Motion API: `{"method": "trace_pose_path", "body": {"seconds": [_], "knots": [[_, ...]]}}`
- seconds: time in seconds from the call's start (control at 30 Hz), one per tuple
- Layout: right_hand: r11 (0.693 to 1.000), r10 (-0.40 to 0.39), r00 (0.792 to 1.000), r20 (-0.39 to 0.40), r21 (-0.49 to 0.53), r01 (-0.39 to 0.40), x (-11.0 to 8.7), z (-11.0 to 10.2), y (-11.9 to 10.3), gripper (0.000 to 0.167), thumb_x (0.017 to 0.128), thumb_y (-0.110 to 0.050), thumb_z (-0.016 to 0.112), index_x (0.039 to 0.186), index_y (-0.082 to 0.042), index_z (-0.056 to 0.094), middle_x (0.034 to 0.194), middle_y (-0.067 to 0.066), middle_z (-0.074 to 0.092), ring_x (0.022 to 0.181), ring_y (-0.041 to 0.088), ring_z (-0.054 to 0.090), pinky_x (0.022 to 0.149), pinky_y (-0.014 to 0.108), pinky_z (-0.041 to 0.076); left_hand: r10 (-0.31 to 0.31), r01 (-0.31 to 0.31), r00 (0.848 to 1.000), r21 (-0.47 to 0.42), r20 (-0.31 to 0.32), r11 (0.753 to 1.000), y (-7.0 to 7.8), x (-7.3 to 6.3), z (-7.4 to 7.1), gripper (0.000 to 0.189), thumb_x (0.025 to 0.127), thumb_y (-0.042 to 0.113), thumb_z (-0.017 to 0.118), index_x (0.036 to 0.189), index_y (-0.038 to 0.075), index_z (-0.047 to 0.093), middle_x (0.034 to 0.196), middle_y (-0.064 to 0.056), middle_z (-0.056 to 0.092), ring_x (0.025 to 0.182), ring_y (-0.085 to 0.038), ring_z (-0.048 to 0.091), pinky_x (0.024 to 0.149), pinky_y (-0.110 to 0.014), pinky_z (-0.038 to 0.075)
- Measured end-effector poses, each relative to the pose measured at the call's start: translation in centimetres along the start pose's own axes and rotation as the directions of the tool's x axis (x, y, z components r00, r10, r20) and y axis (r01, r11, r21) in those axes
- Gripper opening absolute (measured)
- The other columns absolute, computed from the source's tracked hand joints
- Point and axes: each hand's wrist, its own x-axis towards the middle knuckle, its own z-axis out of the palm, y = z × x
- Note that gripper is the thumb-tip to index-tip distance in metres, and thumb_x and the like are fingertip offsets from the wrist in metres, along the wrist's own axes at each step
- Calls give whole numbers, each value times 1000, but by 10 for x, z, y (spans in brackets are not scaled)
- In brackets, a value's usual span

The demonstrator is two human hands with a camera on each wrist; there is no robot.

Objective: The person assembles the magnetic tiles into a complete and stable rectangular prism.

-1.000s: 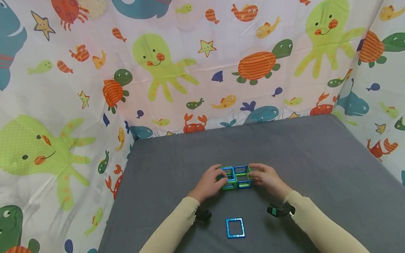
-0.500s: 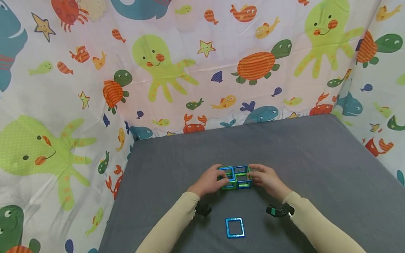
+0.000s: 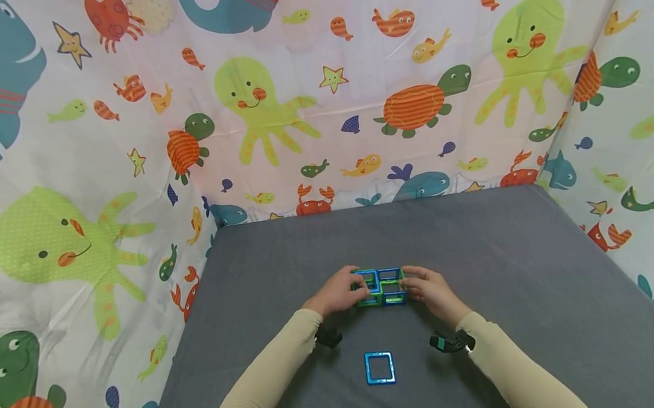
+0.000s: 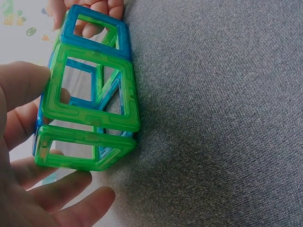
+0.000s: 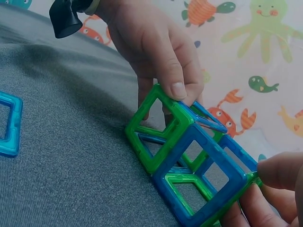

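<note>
A box-shaped build of green and blue magnetic tiles (image 3: 380,300), two cells side by side, stands on the grey cloth. A blue square tile tops its left cell; the right cell has an uncovered top. My left hand (image 3: 336,296) holds the left end, its thumb on the top edge and fingers around the far side and end, as the left wrist view shows. At the other end my right hand (image 3: 433,292) grips the build, and in the right wrist view its thumb (image 5: 279,171) presses a corner. Green end tile (image 4: 85,137) leans slightly outward at its seam.
One loose blue square magnetic tile (image 3: 368,369) lies flat on the grey cloth (image 3: 285,249), nearer the person than the build. A white curtain (image 3: 312,124) printed with sea animals rises behind the cloth and along both sides.
</note>
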Motion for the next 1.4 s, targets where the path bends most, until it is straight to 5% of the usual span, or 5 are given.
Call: {"method": "trace_pose_path", "body": {"seconds": [0.37,0.63,0.8,1.1,1.4], "knots": [[999,-51,999,6,20,51,-5,-3,7,55,103,-20,59,150,4,43,129,13,66,99,8,66,88,26,55,50,-57,994,-68,-99,996,-7,-5,9,15,97,29,67,98,15,71,153,-17,50,144,-33,47,113,-52,44],[998,-63,991,-117,-26,60,-22,-7,13,50,103,-19,59,147,2,47,138,25,59,101,10,69,89,28,59,-38,-30,981,-342,-190,939,-28,-13,30,87,88,26,79,160,14,32,153,-11,50,132,-31,57,107,-51,48],[991,-107,984,-146,-101,92,-33,-8,17,45,103,-19,60,141,4,51,135,27,61,107,17,70,89,31,59,-77,-4,976,-373,-203,928,-35,-13,36,86,87,28,80,159,14,35,151,-14,53,134,-35,56,109,-53,47],[975,-164,976,-144,-177,138,-40,0,22,33,99,-13,66,127,4,62,111,15,72,86,0,65,77,20,56,-89,-6,975,-423,-205,906,-35,-12,32,80,86,27,82,155,12,43,144,-16,59,133,-36,57,109,-53,46],[950,-229,965,-126,-247,193,-43,10,25,20,95,-9,69,111,1,63,97,11,69,80,9,64,71,23,55,-89,-10,973,-428,-211,904,-34,-14,32,79,87,25,82,154,12,44,145,-16,59,135,-35,56,110,-51,46]]}}
